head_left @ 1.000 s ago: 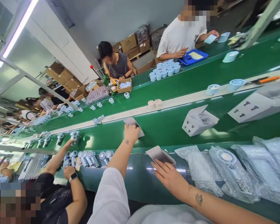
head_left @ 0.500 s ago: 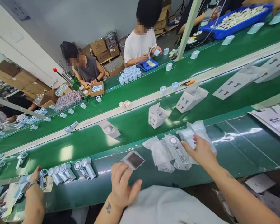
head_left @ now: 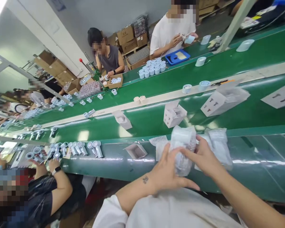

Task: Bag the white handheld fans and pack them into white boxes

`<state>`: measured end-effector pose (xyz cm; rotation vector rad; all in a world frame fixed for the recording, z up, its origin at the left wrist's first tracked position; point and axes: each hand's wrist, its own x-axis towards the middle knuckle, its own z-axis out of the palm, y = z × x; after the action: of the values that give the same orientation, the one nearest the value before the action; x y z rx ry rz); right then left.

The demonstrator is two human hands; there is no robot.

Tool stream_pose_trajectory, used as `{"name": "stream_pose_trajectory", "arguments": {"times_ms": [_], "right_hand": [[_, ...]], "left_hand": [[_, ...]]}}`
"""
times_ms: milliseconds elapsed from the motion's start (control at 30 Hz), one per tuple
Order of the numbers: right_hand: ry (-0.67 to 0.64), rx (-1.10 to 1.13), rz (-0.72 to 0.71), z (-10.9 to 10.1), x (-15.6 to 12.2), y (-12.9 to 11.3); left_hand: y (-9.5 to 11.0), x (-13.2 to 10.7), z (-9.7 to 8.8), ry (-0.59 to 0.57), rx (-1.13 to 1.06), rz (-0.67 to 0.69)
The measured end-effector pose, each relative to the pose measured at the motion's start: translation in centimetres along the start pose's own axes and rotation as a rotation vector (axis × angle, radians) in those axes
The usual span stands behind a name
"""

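Just in front of my body I hold up a handheld fan in a bubble-wrap bag (head_left: 183,136), gripped between both hands. My left hand (head_left: 165,174) is against its left and lower side, fingers along the wrap and thumb stretched out below. My right hand (head_left: 205,155) pinches its right side, with some fingertips hidden behind it. Other bubble-wrapped packets (head_left: 219,147) lie on the bench beyond my right hand, and part of another packet (head_left: 158,144) shows left of the held one. An open white box (head_left: 136,151) lies on the green bench to the left.
White boxes (head_left: 173,115) stand on the green conveyor belt (head_left: 147,122) ahead. Bare fans (head_left: 95,148) lie in a row at left, near a co-worker's hands (head_left: 53,166). Two people sit across the line, by blue cups (head_left: 153,68) and a blue tray (head_left: 178,57).
My right hand has lifted a wrapped fan off the bench, and my left hand has moved right to meet it. The view has swung left, showing more of the co-worker beside me.
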<state>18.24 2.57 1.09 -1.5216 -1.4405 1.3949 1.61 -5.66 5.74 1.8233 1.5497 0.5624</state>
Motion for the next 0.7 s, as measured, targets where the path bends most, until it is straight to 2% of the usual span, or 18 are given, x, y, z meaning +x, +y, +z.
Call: {"name": "stream_pose_trajectory", "arguments": {"times_ms": [67, 100, 167, 200, 267, 333, 367, 433, 533, 633, 700], "right_hand": [[-0.138, 0.264, -0.026, 1.2, -1.5, -2.0], [-0.252, 0.34, -0.022, 1.9, -1.8, -2.8], [-0.441, 0.368, -0.036, 3.5, -1.3, -3.9], [-0.481, 0.341, -0.07, 4.6, -0.7, -4.2], [-0.479, 0.221, -0.234, 7.5, 0.8, -4.7], [-0.531, 0.05, -0.446, 10.9, 2.0, -5.0], [-0.592, -0.027, -0.514, 12.4, 2.4, -5.0], [-0.684, -0.128, -0.543, 14.8, 2.8, -4.8], [-0.683, -0.172, -0.49, 16.1, 3.1, -3.9], [-0.657, -0.21, -0.426, 16.0, 3.3, -3.2], [-0.665, -0.219, -0.396, 16.1, 3.1, -3.2]], "left_hand": [[0.3, -1.1, -0.8, 0.104, -0.015, -0.009], [0.2, -2.2, -1.9, 0.2, -0.046, -0.018], [-0.5, -5.3, -5.2, 0.393, -0.146, -0.051], [-1.0, -7.1, -7.2, 0.474, -0.201, -0.079], [-2.0, -10.4, -11.0, 0.546, -0.249, -0.135], [-3.3, -12.6, -13.5, 0.582, -0.238, -0.196], [-3.9, -13.2, -14.2, 0.585, -0.218, -0.225], [-5.1, -13.5, -14.3, 0.559, -0.145, -0.266], [-5.5, -12.9, -12.8, 0.439, 0.133, -0.287], [-3.7, -11.9, -11.7, 0.19, 0.523, -0.335], [-2.0, -10.5, -11.6, 0.035, 0.686, -0.432]]}}
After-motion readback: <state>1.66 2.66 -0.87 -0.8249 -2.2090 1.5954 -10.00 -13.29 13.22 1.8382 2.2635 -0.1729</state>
